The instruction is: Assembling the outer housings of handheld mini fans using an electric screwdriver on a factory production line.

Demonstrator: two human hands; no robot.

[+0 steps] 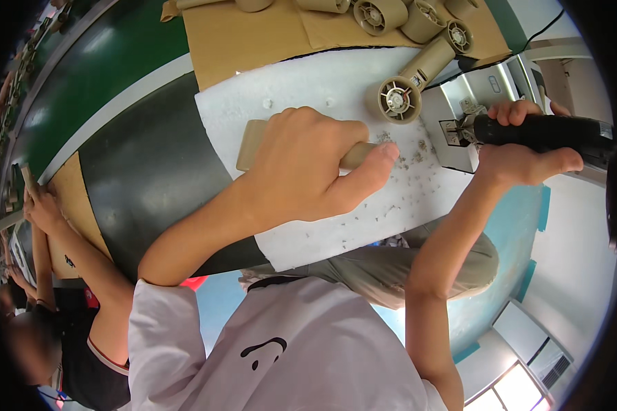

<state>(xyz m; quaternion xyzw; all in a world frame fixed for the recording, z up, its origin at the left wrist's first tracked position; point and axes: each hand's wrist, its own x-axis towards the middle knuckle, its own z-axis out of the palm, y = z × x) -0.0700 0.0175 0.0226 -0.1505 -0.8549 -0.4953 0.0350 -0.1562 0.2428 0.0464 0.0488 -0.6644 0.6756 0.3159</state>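
Note:
My left hand (315, 164) is wrapped over a beige hair dryer housing (251, 145) lying on a white foam sheet (219, 113). Its wide end sticks out left of my hand, and a narrower part shows under my thumb. On the right, my right hand (521, 154) grips a black electric screwdriver (548, 132), held roughly level. The screwdriver's metal front end is at the face of a light metal box (465, 96), which looks like a screw feeder. Whether the bit touches it I cannot tell.
Another beige housing with a fan inside (397, 100) rests beside the box. Several more lie on brown cardboard (247, 44) at the back. Small screws (404, 164) are scattered on the foam. A dark mat (151, 157) and a co-worker's arm (82, 246) are on the left.

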